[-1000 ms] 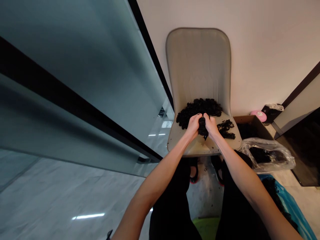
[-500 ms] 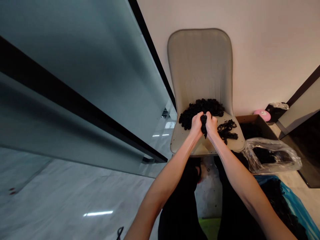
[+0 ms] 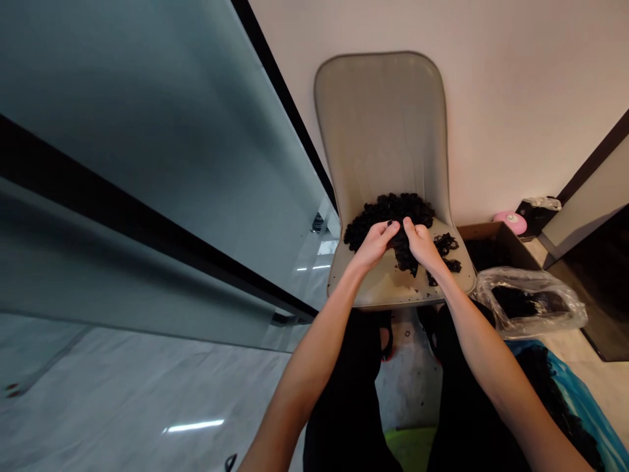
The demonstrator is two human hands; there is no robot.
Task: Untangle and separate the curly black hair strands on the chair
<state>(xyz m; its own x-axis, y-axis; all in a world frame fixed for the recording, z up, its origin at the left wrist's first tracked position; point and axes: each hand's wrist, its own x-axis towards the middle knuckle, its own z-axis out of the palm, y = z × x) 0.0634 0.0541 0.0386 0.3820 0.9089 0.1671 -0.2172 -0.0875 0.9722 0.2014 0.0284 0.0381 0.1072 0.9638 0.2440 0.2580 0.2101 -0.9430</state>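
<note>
Clump of curly black hair on the seat of a beige chair, left hand and right hand pinching it between fingertips, larger curly hair pile just behind, cardboard box and clear plastic bag at right

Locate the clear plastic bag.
Head view, right side: the clear plastic bag lies just below the cardboard box, to the right of the beige seat.
</note>
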